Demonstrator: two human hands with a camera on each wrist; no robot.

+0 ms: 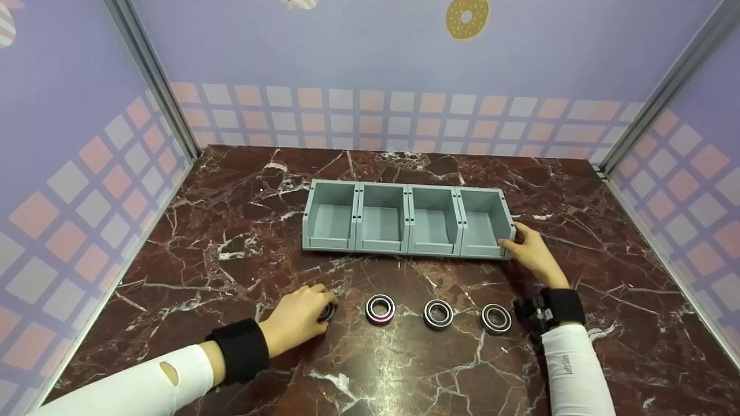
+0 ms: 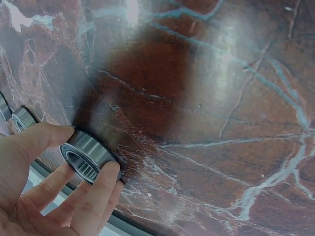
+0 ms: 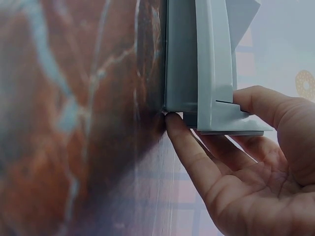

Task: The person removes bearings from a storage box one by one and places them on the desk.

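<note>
Four joined grey-blue bins [image 1: 407, 190] stand in a row on the dark red marble table [image 1: 243, 202]. My right hand [image 1: 531, 249] holds the front right corner of the rightmost bin [image 3: 216, 73], thumb on its side wall and fingers at its base. My left hand [image 1: 298, 318] pinches a steel bearing [image 1: 327, 312] that lies at the left end of a row of bearings. In the left wrist view the thumb and fingers [image 2: 96, 191] grip that bearing [image 2: 86, 155] by its rim. Three more bearings lie to its right: one [image 1: 380, 308], another [image 1: 438, 314], and a third [image 1: 496, 318].
Lilac walls with a checked pattern close in the table on the left, back and right, with metal posts [image 1: 153, 75] in the corners. Bare marble lies behind the bins and along the near edge.
</note>
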